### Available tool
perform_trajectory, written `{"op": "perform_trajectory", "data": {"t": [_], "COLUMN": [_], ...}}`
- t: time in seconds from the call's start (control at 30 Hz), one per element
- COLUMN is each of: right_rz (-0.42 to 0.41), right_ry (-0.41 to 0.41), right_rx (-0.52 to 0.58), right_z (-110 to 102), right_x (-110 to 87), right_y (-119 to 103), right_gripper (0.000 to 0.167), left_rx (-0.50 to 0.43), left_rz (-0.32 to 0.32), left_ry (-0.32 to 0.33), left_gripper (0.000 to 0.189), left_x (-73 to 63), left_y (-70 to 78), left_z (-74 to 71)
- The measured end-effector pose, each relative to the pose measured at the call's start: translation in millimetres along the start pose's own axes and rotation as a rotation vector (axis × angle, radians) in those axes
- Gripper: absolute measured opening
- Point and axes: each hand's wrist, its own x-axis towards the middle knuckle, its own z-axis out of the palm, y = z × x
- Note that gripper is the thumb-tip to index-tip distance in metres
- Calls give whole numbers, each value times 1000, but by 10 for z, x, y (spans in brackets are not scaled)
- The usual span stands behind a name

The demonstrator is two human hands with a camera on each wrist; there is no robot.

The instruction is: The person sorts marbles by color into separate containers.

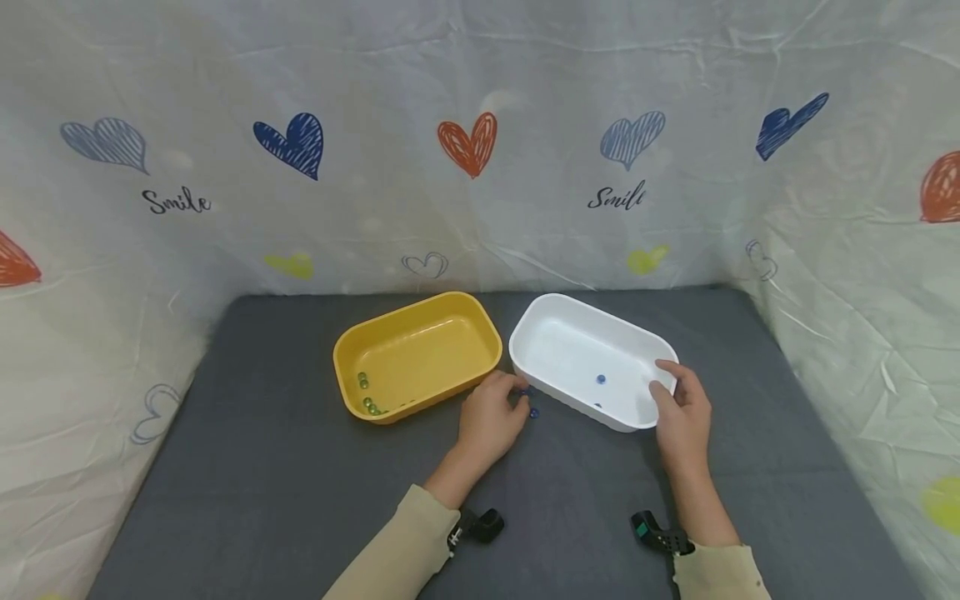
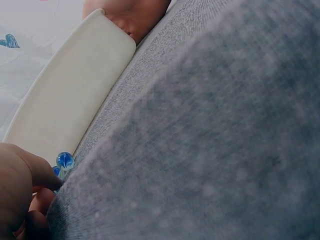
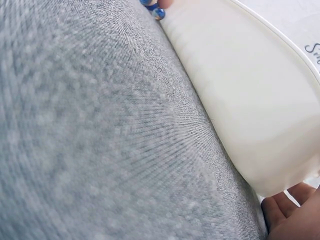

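Note:
My left hand point(image 1: 491, 418) reaches to the cloth between the two trays, fingers bent beside a blue marble point(image 1: 527, 392). A second blue marble point(image 1: 534, 413) lies just below it. In the left wrist view the fingers point(image 2: 42, 175) partly cover one marble, while another blue marble point(image 2: 65, 160) shows whole; a firm pinch cannot be made out. My right hand point(image 1: 684, 417) grips the right end of the white tray point(image 1: 558, 388), thumb at the rim. Inside that tray sit a blue marble point(image 1: 601, 379) and another mostly hidden by the near wall.
Left of the white tray stands a yellow tray point(image 1: 420, 327) with several green marbles point(image 1: 371, 407) along its near left side. Dark grey cloth point(image 1: 300, 500) covers the table. A pale printed curtain point(image 1: 525, 233) hangs behind and at both sides.

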Motion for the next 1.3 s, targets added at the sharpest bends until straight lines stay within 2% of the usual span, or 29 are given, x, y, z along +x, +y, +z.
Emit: {"op": "perform_trajectory", "data": {"t": [0.6, 1.03, 1.3], "right_rz": [1, 1, -6], "right_ry": [-14, -14, -4], "right_rx": [3, 3, -2], "right_z": [-26, -12, 8], "right_x": [8, 3, 4], "right_y": [50, 21, 18], "right_gripper": [39, 38, 38], "left_rx": [-82, -181, -197], "left_rz": [14, 154, 296], "left_ry": [-3, 2, 24], "left_gripper": [13, 15, 14], "left_x": [-101, -122, -68], "left_y": [31, 48, 148], "left_z": [-35, -83, -173]}}
